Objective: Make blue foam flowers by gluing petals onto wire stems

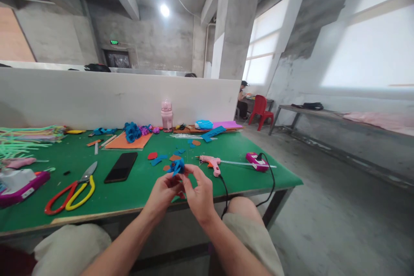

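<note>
Both my hands meet above the near edge of the green table (136, 189). My left hand (163, 192) and my right hand (198, 192) together pinch a small blue foam flower (177, 166) between their fingertips, held just over the table edge. Loose blue and red foam pieces (157, 158) lie on the table right behind the flower. A pink glue gun (210, 163) lies to the right of my right hand, its black cord running off the table edge.
A black phone (120, 167) and red-and-yellow scissors (73, 189) lie to the left. Finished blue flowers (132, 131) rest on orange sheet near a pink bottle (167, 115). A white partition (97, 97) backs the table. A person sits by a red chair (261, 111) far right.
</note>
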`<control>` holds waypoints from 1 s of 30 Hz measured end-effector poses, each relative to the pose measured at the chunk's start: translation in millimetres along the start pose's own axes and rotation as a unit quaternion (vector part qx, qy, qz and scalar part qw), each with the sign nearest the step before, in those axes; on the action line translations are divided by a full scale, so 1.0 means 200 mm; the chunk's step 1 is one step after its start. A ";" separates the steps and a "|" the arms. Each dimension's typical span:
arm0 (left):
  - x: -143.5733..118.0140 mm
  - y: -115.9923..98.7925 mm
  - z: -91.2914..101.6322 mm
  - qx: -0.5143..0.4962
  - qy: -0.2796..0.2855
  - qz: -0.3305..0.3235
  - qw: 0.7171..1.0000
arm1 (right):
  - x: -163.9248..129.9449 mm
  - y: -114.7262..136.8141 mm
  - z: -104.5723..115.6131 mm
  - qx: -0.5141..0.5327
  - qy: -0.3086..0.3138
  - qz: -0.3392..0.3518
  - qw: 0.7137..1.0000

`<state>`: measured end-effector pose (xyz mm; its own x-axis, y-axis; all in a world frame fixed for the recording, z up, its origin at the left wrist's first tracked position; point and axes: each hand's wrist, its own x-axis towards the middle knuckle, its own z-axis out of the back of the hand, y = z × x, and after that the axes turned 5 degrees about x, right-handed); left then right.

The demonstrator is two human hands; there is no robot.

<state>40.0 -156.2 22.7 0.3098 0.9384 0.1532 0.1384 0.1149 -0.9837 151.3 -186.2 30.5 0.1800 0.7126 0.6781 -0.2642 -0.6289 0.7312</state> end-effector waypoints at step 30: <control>-0.01 -0.35 0.37 0.280 0.167 -0.050 0.944 | -0.03 -0.01 -0.01 0.142 0.257 -0.116 0.949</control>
<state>-39.1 -142.4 84.9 0.6141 0.7690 0.1776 -0.3077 0.4404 -0.8434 149.0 -188.4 23.9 -0.3033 0.8537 0.4232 0.0045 -0.4429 0.8966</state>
